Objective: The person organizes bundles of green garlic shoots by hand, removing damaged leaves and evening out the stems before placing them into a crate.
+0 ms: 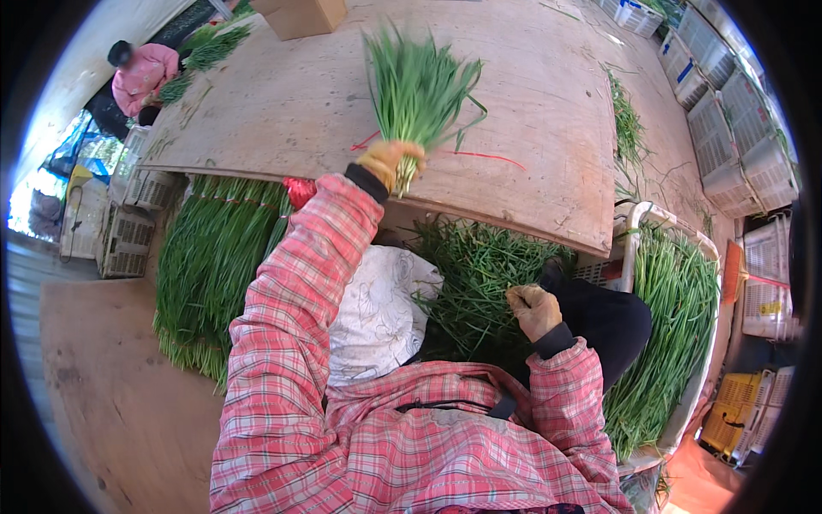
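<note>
A bunch of green chives [415, 86] stands out from my left hand [390, 163], which is closed round the pale stem ends in a tan glove. The leaves fan out over the wooden board table [282, 111] and are blurred at the tips. A thin red tie [488, 158] lies on the board beside that hand, its other end showing to the left. My right hand [535, 310], also gloved, is curled closed above a heap of loose green leaves [471, 274] by my knee. Whatever its fingers hold, if anything, is hidden.
Tied chive bundles [223, 257] are stacked at left under the table edge. On my right stands a white crate [638, 244] full of chives. White crates [728, 154] line the far right. A person in pink [144, 77] sits at far left. A cardboard box [300, 15] rests on the table.
</note>
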`<act>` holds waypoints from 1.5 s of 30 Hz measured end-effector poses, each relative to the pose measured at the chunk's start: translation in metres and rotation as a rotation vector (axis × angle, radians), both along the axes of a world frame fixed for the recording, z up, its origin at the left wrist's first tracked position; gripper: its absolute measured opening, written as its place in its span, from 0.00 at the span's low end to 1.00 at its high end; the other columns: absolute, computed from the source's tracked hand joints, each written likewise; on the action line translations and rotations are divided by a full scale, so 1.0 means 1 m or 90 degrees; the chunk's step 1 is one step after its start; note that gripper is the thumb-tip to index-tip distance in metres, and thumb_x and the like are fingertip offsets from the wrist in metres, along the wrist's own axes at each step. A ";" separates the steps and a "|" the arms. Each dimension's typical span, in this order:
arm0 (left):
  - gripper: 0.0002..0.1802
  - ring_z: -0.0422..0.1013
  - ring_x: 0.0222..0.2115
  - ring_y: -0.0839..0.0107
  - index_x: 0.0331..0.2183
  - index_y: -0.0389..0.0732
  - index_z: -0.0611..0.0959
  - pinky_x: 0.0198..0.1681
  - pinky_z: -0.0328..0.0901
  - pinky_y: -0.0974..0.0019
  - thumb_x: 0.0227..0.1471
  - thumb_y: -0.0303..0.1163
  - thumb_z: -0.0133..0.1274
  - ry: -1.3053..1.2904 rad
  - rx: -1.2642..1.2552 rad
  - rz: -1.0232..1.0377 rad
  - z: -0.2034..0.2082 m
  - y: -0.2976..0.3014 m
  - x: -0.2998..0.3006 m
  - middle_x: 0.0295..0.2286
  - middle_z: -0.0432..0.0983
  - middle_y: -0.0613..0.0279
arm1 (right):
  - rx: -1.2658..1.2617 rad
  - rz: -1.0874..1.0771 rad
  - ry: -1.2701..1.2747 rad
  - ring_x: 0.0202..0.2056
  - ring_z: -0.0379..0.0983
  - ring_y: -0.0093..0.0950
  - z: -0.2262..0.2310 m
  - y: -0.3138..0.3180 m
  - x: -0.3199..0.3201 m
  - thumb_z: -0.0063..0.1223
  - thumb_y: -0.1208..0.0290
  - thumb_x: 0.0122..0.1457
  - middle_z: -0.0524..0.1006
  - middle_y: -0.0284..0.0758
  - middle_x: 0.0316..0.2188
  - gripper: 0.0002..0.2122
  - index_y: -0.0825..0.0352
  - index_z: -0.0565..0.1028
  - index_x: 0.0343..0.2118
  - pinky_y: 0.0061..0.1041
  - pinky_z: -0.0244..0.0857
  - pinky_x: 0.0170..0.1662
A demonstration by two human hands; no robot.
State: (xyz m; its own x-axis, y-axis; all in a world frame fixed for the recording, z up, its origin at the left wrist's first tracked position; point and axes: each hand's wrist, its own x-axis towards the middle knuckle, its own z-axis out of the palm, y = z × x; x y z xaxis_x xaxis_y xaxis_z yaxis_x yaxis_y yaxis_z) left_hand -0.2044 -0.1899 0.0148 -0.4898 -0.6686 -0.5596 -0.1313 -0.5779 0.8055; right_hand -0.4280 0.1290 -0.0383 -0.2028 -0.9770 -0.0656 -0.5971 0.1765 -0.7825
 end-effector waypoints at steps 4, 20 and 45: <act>0.12 0.75 0.21 0.65 0.32 0.34 0.78 0.22 0.71 0.65 0.48 0.32 0.57 0.055 0.015 0.063 -0.006 0.014 -0.001 0.24 0.77 0.53 | -0.010 -0.007 -0.018 0.28 0.73 0.40 0.010 -0.005 -0.006 0.55 0.72 0.53 0.75 0.43 0.26 0.06 0.68 0.77 0.31 0.30 0.66 0.31; 0.18 0.66 0.23 0.78 0.40 0.41 0.80 0.25 0.64 0.70 0.53 0.43 0.52 -0.269 -0.258 0.065 -0.025 -0.048 0.078 0.27 0.74 0.67 | -0.182 0.023 0.191 0.35 0.74 0.41 0.048 -0.160 0.013 0.54 0.68 0.52 0.76 0.42 0.31 0.10 0.65 0.76 0.37 0.34 0.67 0.36; 0.05 0.71 0.37 0.55 0.28 0.50 0.79 0.40 0.65 0.56 0.44 0.34 0.52 -0.726 -0.724 -0.027 -0.023 -0.051 0.086 0.33 0.75 0.58 | -0.177 0.526 0.159 0.30 0.72 0.37 0.042 -0.165 0.134 0.54 0.71 0.49 0.73 0.38 0.26 0.14 0.66 0.73 0.41 0.33 0.67 0.34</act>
State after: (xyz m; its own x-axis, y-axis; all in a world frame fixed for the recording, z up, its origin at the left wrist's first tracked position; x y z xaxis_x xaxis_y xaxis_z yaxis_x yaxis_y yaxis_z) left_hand -0.1188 -0.2409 -0.0079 -0.2141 -0.9689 0.1239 -0.9327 0.2405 0.2686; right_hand -0.2936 -0.0356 0.0038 0.5932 -0.7916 0.1462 -0.6078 -0.5595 -0.5635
